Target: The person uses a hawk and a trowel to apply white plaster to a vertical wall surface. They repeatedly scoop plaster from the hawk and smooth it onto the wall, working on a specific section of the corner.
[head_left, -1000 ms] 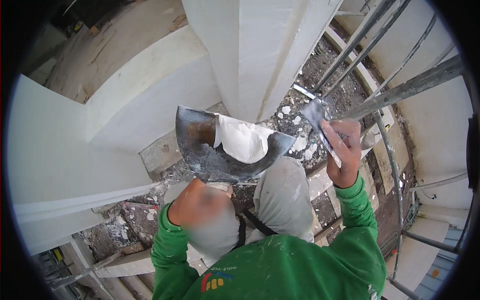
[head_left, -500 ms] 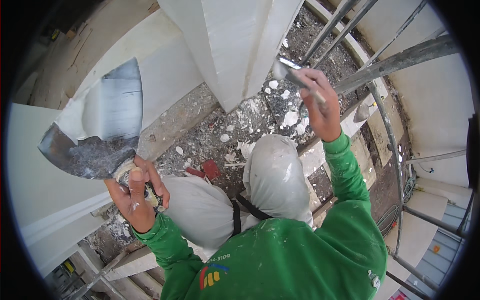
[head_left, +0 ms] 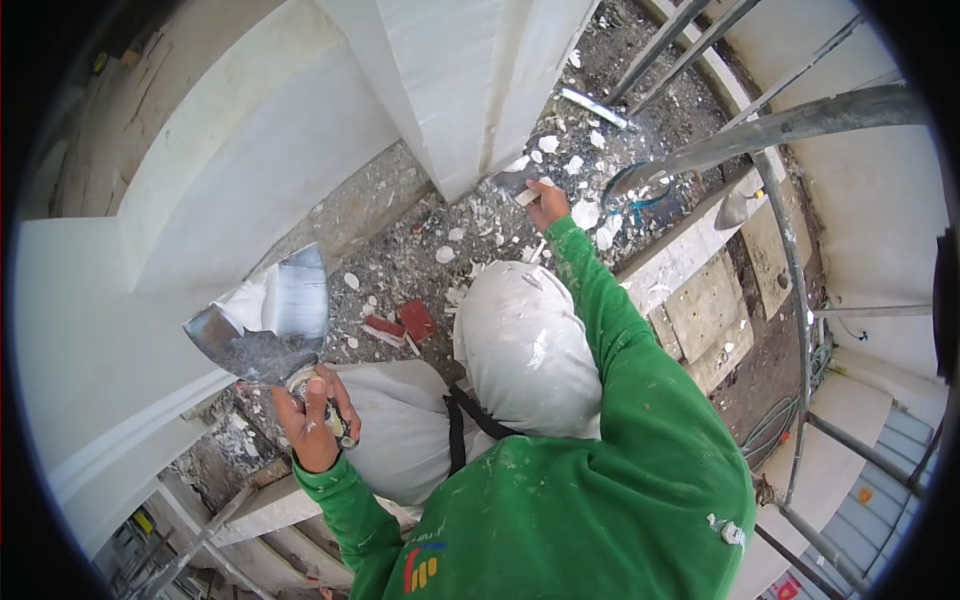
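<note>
My left hand [head_left: 316, 425] is closed round the handle of a wide metal putty blade [head_left: 265, 352], held out over the left side. A lump of white putty [head_left: 247, 303] lies on that blade, and more is smeared across it. My right hand [head_left: 550, 208] grips a small putty knife [head_left: 527, 197] close to the foot of the white column [head_left: 455, 110]. The knife's blade points toward the column's lower corner. Whether it touches the surface I cannot tell.
White flakes and a red block [head_left: 417, 319] litter the rough ground between my knees and the column. Metal scaffold tubes [head_left: 790, 125] cross the right side. A trowel [head_left: 733, 208] rests on a pale plank, near a blue cord [head_left: 640, 208]. Pale walls [head_left: 90, 300] stand at left.
My right hand has moved left and down with the putty knife, toward the column's foot. My left hand has shifted right and slightly lower with the putty blade.
</note>
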Demonstrator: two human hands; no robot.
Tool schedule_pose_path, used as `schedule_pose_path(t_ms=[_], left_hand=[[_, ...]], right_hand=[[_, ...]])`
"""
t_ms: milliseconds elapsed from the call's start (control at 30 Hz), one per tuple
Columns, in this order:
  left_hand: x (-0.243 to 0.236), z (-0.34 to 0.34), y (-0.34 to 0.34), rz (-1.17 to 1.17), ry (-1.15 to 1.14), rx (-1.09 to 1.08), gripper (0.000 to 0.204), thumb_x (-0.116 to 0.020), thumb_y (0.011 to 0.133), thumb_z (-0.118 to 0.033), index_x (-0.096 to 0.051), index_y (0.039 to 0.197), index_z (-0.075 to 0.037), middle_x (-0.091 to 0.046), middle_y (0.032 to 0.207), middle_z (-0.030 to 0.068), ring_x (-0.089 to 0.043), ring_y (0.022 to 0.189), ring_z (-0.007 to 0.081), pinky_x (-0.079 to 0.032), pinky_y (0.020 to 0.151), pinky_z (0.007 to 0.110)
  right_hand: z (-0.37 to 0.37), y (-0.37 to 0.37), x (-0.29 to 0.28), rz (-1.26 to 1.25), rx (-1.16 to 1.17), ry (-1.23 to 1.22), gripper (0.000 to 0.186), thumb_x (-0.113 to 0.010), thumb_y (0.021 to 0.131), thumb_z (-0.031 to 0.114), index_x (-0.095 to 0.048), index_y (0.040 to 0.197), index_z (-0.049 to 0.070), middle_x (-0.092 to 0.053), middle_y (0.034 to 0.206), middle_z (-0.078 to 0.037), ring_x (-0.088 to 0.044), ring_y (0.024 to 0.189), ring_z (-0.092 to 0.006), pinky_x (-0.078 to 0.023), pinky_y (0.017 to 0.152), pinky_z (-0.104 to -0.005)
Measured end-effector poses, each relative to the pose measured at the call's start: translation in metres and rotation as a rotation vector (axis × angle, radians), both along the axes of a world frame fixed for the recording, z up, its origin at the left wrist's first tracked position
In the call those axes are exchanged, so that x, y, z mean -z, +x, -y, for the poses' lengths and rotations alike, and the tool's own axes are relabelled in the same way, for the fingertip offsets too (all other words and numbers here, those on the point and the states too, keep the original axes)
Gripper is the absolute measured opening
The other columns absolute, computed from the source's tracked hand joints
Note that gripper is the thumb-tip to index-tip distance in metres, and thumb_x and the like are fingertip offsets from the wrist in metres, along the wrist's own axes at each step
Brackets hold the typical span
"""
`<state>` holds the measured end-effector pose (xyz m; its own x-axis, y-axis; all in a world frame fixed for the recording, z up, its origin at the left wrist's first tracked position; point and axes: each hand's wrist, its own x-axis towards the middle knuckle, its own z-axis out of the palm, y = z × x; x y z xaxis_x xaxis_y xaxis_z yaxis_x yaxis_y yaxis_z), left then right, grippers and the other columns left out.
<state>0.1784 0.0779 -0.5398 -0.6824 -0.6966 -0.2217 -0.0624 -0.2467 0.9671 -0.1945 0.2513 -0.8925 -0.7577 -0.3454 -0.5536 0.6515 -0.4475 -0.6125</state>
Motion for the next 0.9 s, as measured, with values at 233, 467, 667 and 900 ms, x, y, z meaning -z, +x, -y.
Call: schedule_pose_path(t_ms=[233,467,667,900], left_hand=[[0.003,-0.003,0.025,-0.009,0.001,-0.08,0.019,-0.046,0.096,-0.014,-0.035,0.105,-0.002,-0.041,0.08,0.0093,-0.044,0.048,0.0137,-0.039,0.029,0.025],[0.008,-0.002,0.033,-0.038,0.006,-0.025,0.021,-0.045,0.096,-0.014,-0.033,0.109,-0.003,-0.041,0.083,0.0096,-0.044,0.048,0.0133,-0.039,0.028,0.024],[0.008,0.0,0.032,-0.034,0.005,-0.01,0.021,-0.046,0.095,-0.014,-0.033,0.107,-0.003,-0.041,0.082,0.0098,-0.043,0.048,0.0137,-0.038,0.027,0.024],[0.009,0.002,0.025,-0.106,0.025,0.038,0.017,-0.045,0.095,-0.012,-0.034,0.102,-0.001,-0.041,0.079,0.0098,-0.043,0.048,0.0139,-0.037,0.028,0.024]], right_hand=[[0.012,-0.002,0.034,0.007,-0.002,0.066,0.013,-0.057,0.083,0.001,-0.054,0.096,0.0,-0.058,0.092,-0.011,-0.059,0.086,-0.0254,-0.051,0.08,-0.0445],[0.027,-0.006,0.018,-0.02,-0.006,0.08,0.015,-0.058,0.079,0.001,-0.053,0.094,0.001,-0.054,0.089,-0.009,-0.056,0.087,-0.024,-0.052,0.077,-0.0473],[0.046,-0.02,-0.045,0.046,-0.072,0.063,0.016,-0.052,0.082,-0.001,-0.05,0.098,0.0,-0.051,0.098,-0.012,-0.053,0.095,-0.0275,-0.049,0.089,-0.0536],[0.058,-0.033,-0.182,-0.082,-0.049,0.106,0.019,-0.052,0.084,0.003,-0.05,0.102,-0.004,-0.05,0.103,-0.016,-0.052,0.1,-0.031,-0.049,0.091,-0.0518]])
